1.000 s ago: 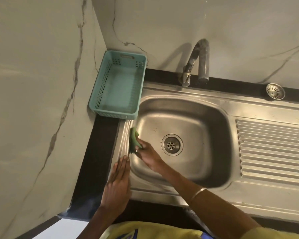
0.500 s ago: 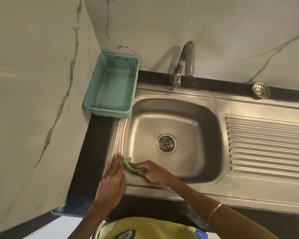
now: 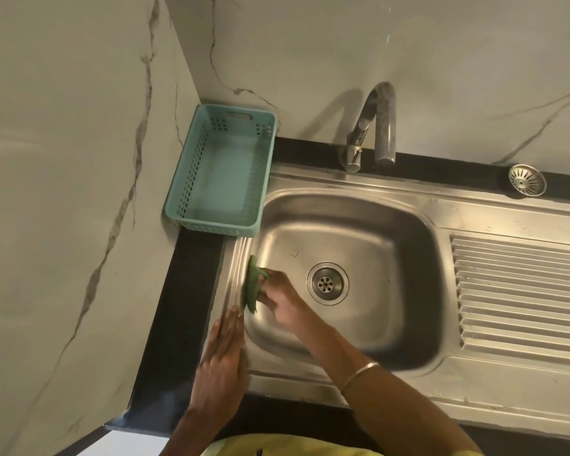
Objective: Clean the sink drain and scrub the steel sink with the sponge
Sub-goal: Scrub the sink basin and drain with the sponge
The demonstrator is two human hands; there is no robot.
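Note:
The steel sink (image 3: 359, 199) fills the middle of the view, with its round drain (image 3: 327, 283) open in the basin floor. My right hand (image 3: 282, 299) grips a green sponge (image 3: 252, 284) and holds it against the basin's left inner wall, left of the drain. My left hand (image 3: 222, 353) lies flat with straight fingers on the sink's left rim, just below the sponge. A metal strainer (image 3: 527, 184) sits on the black counter at the back right, out of the drain.
A teal plastic basket (image 3: 222, 171) stands in the back left corner against the marble walls. The curved tap (image 3: 375, 126) rises behind the basin. A ribbed drainboard (image 3: 520, 294) lies to the right. A black counter strip (image 3: 185, 291) borders the sink's left.
My right hand moved the sponge from the basin's front left corner back up the left wall. My left hand stayed flat on the left rim.

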